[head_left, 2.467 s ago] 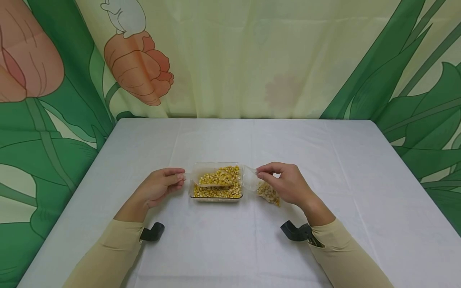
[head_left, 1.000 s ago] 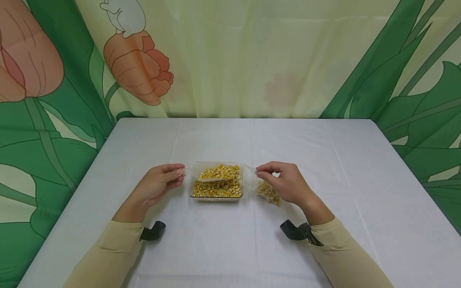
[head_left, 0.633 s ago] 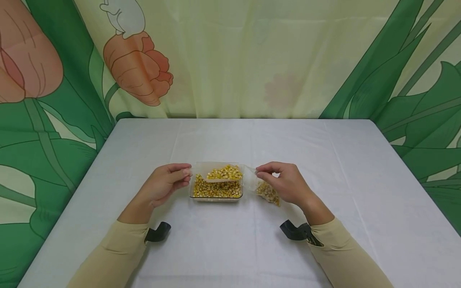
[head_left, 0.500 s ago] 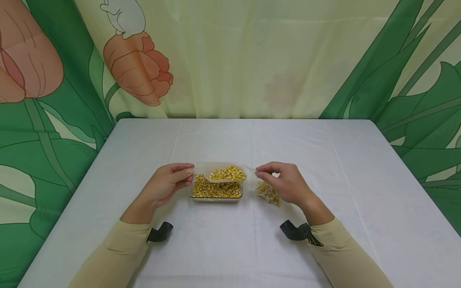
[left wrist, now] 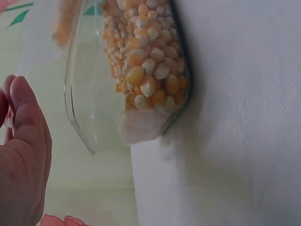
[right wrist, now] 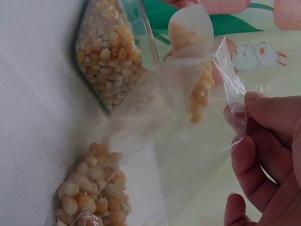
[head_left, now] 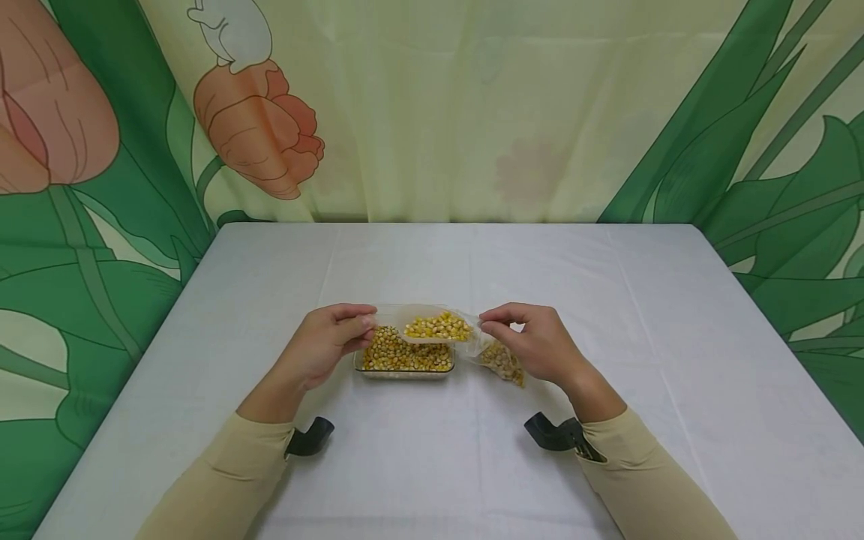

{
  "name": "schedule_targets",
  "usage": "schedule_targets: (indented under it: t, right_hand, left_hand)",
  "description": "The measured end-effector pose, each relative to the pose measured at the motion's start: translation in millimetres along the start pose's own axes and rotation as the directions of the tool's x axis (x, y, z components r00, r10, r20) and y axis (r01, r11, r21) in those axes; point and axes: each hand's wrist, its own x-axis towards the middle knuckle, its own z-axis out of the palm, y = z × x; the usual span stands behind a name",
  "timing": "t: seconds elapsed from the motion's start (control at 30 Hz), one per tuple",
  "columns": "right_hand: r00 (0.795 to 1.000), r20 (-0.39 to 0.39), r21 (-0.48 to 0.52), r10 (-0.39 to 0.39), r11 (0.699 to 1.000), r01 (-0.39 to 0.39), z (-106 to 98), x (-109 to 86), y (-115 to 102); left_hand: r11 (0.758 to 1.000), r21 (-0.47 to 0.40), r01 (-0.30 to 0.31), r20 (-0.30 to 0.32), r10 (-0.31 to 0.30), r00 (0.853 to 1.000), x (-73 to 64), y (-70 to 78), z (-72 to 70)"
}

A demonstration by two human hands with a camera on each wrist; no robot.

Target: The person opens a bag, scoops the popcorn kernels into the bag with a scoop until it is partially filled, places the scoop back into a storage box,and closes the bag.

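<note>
My left hand (head_left: 331, 341) pinches the end of a small translucent scoop (right wrist: 196, 21) that carries yellow corn kernels (head_left: 439, 326). The scoop is above the right part of a clear rectangular glass container (head_left: 405, 375) of corn kernels (left wrist: 148, 70). In the right wrist view, the scoop's front end lies at the mouth of a clear plastic bag (right wrist: 141, 108), partly seen through the film. The fingertips of my right hand (head_left: 540, 341) pinch the bag's upper edge. Corn kernels (right wrist: 94, 193) fill the bag's bottom, which rests on the table.
A white cloth (head_left: 432, 465) covers the table. A curtain (head_left: 432, 112) with printed plants and a rabbit hangs behind it. Black wrist-worn mounts (head_left: 310, 436) stick out from both sleeves, close above the table.
My left hand has moved right with the loaded scoop, bringing it from over the container to the bag's mouth. My right hand and the bag have stayed put.
</note>
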Motion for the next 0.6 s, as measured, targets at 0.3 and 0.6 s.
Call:
schedule_targets:
  t: [0.3,0.6]
  right_hand:
    - [1.000,0.000,-0.001,0.000,1.000,0.000,0.7,0.9,-0.1]
    - [1.000,0.001,-0.009,0.001,1.000,-0.001,0.9,1.7,-0.5]
  left_hand:
    - [1.000,0.023,-0.019,0.002,0.019,1.000,-1.2,4.6,6.4]
    - [1.000,0.010,0.002,-0.012,-0.002,1.000,2.4,7.9,14.7]
